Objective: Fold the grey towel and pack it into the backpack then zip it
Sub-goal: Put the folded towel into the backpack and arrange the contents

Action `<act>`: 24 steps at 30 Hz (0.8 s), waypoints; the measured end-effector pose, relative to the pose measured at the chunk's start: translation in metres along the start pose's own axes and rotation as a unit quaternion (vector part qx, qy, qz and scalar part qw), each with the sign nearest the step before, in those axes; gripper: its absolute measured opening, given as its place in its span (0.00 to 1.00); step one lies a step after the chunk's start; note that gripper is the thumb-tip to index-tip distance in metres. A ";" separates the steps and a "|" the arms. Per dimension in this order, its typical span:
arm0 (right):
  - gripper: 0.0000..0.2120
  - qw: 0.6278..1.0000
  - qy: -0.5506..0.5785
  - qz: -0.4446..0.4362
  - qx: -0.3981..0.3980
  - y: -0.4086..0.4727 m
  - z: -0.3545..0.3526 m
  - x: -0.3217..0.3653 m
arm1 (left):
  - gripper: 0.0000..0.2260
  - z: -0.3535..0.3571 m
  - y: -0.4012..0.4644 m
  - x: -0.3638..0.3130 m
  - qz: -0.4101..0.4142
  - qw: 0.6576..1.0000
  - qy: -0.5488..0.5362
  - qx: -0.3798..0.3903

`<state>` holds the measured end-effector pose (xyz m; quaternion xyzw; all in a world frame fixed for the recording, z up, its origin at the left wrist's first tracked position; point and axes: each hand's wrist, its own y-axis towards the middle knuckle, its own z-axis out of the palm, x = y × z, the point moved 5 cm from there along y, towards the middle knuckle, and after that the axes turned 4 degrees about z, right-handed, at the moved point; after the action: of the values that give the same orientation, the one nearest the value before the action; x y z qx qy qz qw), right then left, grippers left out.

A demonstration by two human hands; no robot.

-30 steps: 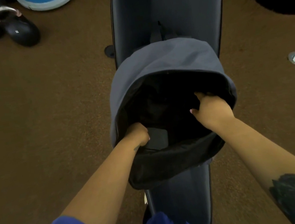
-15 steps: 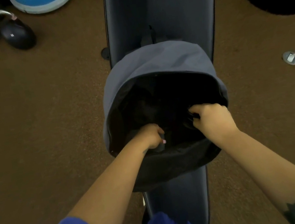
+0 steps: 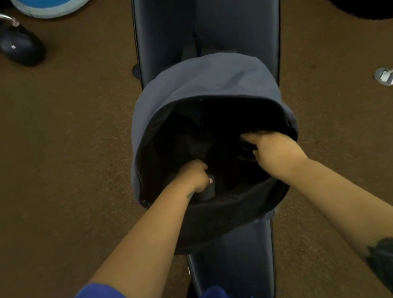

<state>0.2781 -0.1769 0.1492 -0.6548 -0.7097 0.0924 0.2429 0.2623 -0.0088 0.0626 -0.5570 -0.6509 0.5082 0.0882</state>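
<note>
Two hands reach into the open grey backpack (image 3: 203, 82), which lies lengthwise along the dark padded bench (image 3: 206, 13), mouth facing the person. The left hand (image 3: 195, 175) grips a dark grey fold, seemingly the towel (image 3: 207, 191), inside the near edge. The right hand (image 3: 272, 149) clutches the black lining.

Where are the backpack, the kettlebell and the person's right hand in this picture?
backpack (image 3: 208, 79): head view, on its grey top flap.
kettlebell (image 3: 21, 47): head view, on its black body.
right hand (image 3: 275, 149): head view, on the back of the hand, at the bag's opening.
</note>
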 end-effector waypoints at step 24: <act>0.28 0.969 0.225 0.073 -0.077 0.002 0.009 -0.012 | 0.14 -0.019 0.003 0.027 -0.068 0.997 0.008 -0.034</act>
<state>0.2758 -0.1867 0.1384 -0.7258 -0.5918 -0.0942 0.3377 0.2674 0.0236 0.0568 -0.5181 -0.7037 0.4738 0.1091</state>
